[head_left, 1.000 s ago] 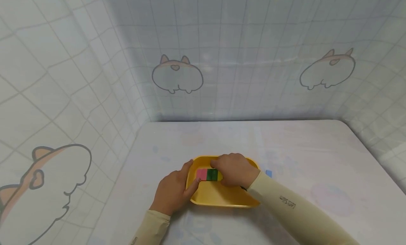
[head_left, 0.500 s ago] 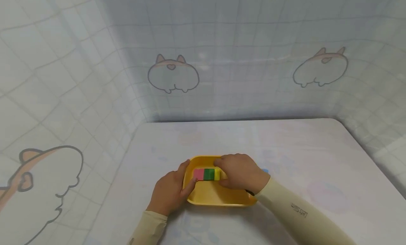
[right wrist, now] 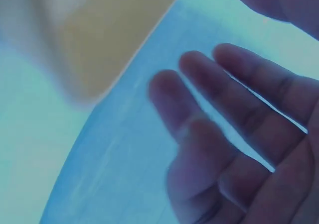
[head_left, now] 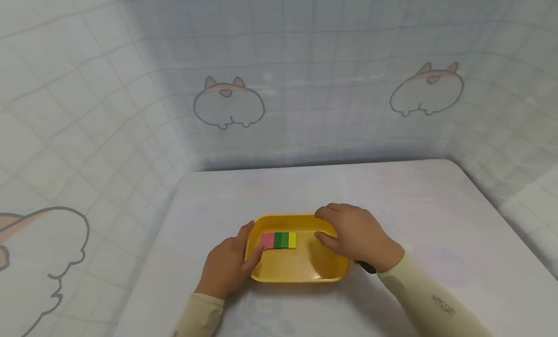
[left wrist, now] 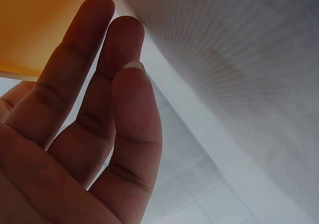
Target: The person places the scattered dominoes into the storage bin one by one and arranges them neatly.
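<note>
As the left hand (head_left: 226, 265) is pinching a yellow tray (head_left: 298, 270), the right hand (head_left: 359, 234) is hovering opposite, loosely spread, blocks (head_left: 277, 240) lying between.

Head view: from above, facing forward and down; whole yellow tray (head_left: 301, 270), table (head_left: 405, 196) and far wall (head_left: 327, 109) in frame. Wrist views: very close, along left hand (left wrist: 84, 109) and right hand (right wrist: 249, 129) toward fingertips. Each shares its hand and part of the tray with head view.
</note>
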Available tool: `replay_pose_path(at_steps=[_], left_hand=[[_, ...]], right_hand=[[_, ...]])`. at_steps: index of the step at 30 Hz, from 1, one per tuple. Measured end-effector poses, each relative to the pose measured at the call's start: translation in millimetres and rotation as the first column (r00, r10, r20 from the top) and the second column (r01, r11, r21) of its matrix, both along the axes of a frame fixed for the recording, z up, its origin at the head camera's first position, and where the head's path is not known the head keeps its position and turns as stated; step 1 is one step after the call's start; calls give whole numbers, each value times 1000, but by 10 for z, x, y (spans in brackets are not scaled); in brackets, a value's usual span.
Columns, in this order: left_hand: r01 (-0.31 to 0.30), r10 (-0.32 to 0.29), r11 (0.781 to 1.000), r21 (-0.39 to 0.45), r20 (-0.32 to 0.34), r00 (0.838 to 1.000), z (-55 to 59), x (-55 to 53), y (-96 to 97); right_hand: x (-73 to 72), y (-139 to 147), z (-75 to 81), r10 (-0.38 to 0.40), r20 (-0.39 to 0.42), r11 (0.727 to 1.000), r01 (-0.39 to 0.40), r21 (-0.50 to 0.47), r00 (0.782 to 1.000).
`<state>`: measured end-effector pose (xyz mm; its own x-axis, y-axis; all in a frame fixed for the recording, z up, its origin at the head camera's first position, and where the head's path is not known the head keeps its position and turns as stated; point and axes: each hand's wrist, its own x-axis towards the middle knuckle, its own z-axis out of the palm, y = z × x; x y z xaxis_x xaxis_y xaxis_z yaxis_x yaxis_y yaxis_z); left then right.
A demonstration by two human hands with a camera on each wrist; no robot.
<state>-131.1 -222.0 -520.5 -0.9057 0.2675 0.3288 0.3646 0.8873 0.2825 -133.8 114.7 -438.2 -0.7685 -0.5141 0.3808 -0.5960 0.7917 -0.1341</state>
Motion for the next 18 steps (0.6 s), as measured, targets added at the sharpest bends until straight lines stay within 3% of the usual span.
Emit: replay_pose_path(at_steps=[5, 11, 18], left_hand=[[4, -3, 1000, 8, -49, 999, -29, 6, 24], [19, -17, 999, 25, -98, 995, -54, 18, 76], [6, -3, 1000, 25, -106, 994, -87, 40, 153]], right_hand=[[-7, 287, -11, -41, 1, 994, 41, -98, 999], [-2, 634, -111, -118, 69, 978, 128, -163, 991], [74, 930, -297, -264, 144, 948, 284, -142, 954]])
